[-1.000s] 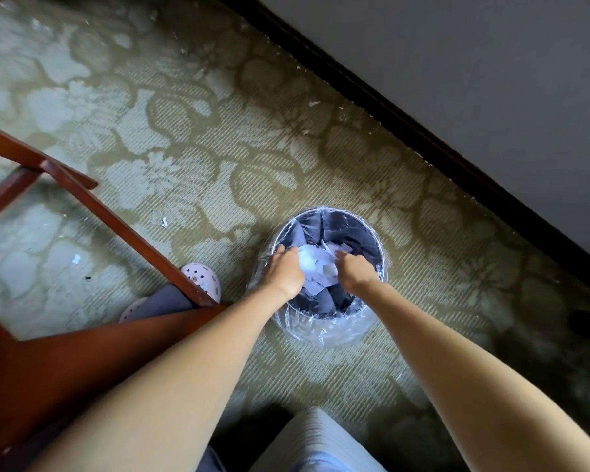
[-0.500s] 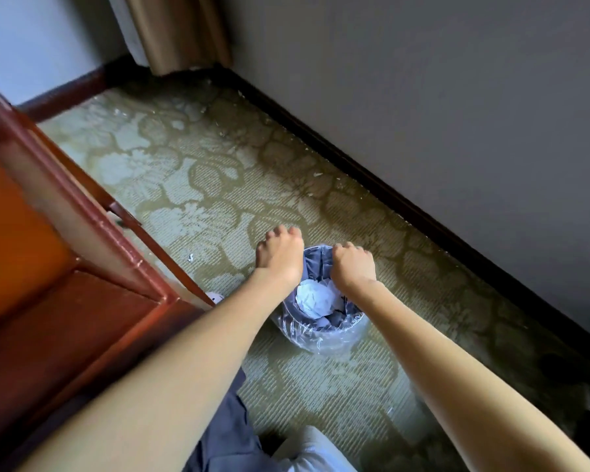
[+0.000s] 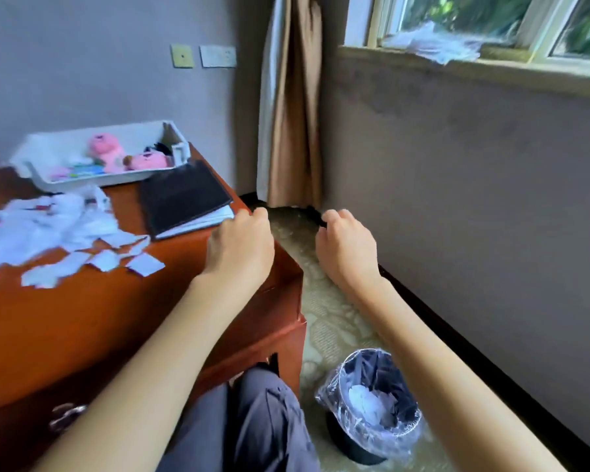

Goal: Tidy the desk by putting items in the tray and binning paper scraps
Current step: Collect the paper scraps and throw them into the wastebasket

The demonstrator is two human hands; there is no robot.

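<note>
A heap of white paper scraps [image 3: 58,229] lies on the left of the wooden desk [image 3: 123,311]. Behind it stands a white tray [image 3: 34,172] holding pink plush toys [image 3: 116,156]. On the floor by the desk's right corner sits a dark bin [image 3: 372,403] lined with clear plastic, white scraps inside it. My left hand [image 3: 239,247] hovers over the desk's right edge with fingers loosely curled and nothing in it. My right hand [image 3: 346,248] is raised beside it over the carpet, also loosely curled and holding nothing.
A black notebook [image 3: 184,197] lies on the desk's far right corner beside the tray. A tan curtain [image 3: 293,107] hangs in the room corner. A grey wall with a window sill [image 3: 474,68] runs along the right. My knee [image 3: 263,420] is below the desk edge.
Both hands have lifted out of the bin up to desk height, leaving the scraps inside it. My view has swung up from the floor to the desk.
</note>
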